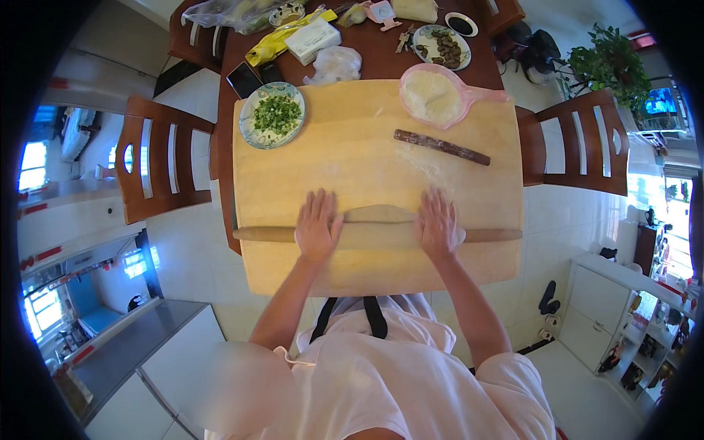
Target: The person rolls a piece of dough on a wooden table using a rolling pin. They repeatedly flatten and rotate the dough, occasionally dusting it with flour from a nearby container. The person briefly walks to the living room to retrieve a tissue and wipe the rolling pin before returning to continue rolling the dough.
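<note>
A long wooden rolling pin [265, 234] lies crosswise on a large wooden board [345, 158]. A thin sheet of dough [380, 213] shows between my hands, with part of it at the pin; I cannot tell whether it is wrapped around it. My left hand [318, 226] rests palm down on the pin, left of the dough's middle, fingers stretched forward. My right hand [438, 226] lies the same way farther right. Neither hand grips the pin. Beyond the right hand lies a short, dark, flour-dusted rolling pin [442, 147], with loose flour near it.
On the board's far left stands a plate of chopped green onions [277, 115]; far right, a pink scoop of flour [484, 95]. Behind are a tissue pack [313, 41], a plastic bag [336, 64], phone [243, 79] and plate of brown pieces [442, 48]. Chairs [161, 160] flank the table.
</note>
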{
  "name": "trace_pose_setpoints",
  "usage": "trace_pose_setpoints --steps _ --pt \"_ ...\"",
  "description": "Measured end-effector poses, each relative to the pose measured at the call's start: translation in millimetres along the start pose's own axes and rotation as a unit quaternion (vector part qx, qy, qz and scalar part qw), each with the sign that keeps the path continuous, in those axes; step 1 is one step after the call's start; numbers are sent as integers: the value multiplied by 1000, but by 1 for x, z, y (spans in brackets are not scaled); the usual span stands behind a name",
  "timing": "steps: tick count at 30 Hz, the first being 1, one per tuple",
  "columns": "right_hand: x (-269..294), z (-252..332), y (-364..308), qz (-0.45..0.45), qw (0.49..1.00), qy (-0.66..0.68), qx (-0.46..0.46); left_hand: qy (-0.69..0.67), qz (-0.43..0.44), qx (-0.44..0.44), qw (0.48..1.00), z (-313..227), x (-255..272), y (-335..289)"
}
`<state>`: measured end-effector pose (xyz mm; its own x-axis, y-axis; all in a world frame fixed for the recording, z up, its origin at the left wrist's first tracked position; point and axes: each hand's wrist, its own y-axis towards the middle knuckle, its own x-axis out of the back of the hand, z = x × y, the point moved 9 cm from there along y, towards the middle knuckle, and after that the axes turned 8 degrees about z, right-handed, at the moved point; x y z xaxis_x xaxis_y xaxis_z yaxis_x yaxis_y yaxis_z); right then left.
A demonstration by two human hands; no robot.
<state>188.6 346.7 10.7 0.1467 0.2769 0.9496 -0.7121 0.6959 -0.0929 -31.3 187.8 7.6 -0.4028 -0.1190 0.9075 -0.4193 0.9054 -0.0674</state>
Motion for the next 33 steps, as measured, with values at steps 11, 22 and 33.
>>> trace_pose_setpoints --steps 11,22,33 --pt "12 -33 -22 -5 1000 4 -27 58 53 -34 996 22 3 -10" --pt "17 -57 -57 -48 998 14 -39 76 54 -65 994 39 6 -31" --pt "-25 66 18 7 998 -23 57 35 35 -128 991 -71 -36 16"
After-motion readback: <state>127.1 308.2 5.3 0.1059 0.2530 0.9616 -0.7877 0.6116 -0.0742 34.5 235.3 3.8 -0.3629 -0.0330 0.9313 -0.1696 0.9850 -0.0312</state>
